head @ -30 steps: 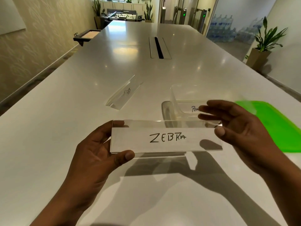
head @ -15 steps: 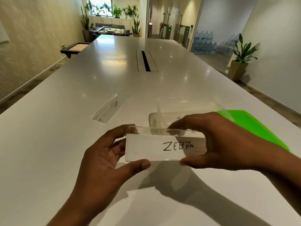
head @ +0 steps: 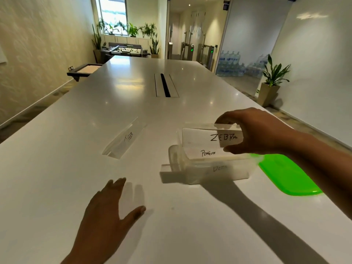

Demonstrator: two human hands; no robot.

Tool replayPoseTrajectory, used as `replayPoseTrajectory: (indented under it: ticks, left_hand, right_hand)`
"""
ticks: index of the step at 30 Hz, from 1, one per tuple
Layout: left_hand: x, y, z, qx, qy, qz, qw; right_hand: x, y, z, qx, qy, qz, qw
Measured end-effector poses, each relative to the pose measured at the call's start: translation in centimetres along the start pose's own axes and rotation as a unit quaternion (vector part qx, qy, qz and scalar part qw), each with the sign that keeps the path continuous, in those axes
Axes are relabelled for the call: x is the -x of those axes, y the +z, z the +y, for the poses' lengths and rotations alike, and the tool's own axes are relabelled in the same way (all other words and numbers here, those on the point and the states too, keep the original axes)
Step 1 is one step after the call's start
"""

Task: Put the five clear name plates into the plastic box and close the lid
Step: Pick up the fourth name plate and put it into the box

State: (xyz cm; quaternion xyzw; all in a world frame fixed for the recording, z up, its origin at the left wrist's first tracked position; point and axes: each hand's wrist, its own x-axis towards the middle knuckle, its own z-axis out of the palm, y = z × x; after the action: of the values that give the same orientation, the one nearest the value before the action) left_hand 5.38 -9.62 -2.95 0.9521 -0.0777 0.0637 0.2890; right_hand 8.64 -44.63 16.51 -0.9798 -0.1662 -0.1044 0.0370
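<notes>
The right hand (head: 261, 130) holds the ZEBRA name plate (head: 211, 138) at its right end, fingers (head: 224, 119) over the top edge and thumb under the bottom edge. The plate is upright, lettering facing the camera, positioned over the open clear plastic box (head: 190, 164) on the white worktop (head: 95, 115). Whether the plate's lower edge already touches the box contents cannot be determined through the transparent walls. Inside the box, the PENGUIN name plate (head: 208, 153) is visible, with another plate (head: 219, 168) below it whose lettering is blurred. The green lid (head: 285, 174) lies flat on the worktop just right of the box. The TIGER name plate (head: 124, 139) rests on the worktop to the left, apart from the box. The left hand (head: 106, 212) is above the near worktop, fingers spread wide, holding nothing.
</notes>
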Motion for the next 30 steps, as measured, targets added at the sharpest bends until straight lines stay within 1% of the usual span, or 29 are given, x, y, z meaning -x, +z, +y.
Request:
replayPoseTrajectory:
  ticks: [2,4,9,16,24,30]
  left_hand:
    - [-0.1,0.4,-0.8,-0.064,0.005,-0.02,0.998]
    - [-0.2,0.6,-1.0,-0.09,0.005,-0.026,0.996]
    - [-0.1,0.6,-0.8,-0.097,0.009,-0.011,0.995]
    - [0.0,0.5,-0.7,-0.1,0.006,-0.009,0.995]
    - [0.0,0.6,-0.7,-0.102,0.006,-0.006,0.995]
    - [0.0,0.7,-0.7,-0.095,0.003,-0.003,0.995]
  right_hand:
    - [-0.7,0.9,1.4,0.002,0.014,-0.011,1.0]
    - [-1.4,1.8,2.5,0.003,0.026,-0.026,0.999]
    - [-2.6,3.8,4.3,0.02,0.045,-0.077,0.996]
    - [-3.8,5.8,4.9,0.009,0.055,-0.118,0.991]
    - [-4.3,7.5,5.1,0.009,0.031,-0.191,0.981]
    - [-4.9,9.1,5.6,0.017,0.012,-0.21,0.978]
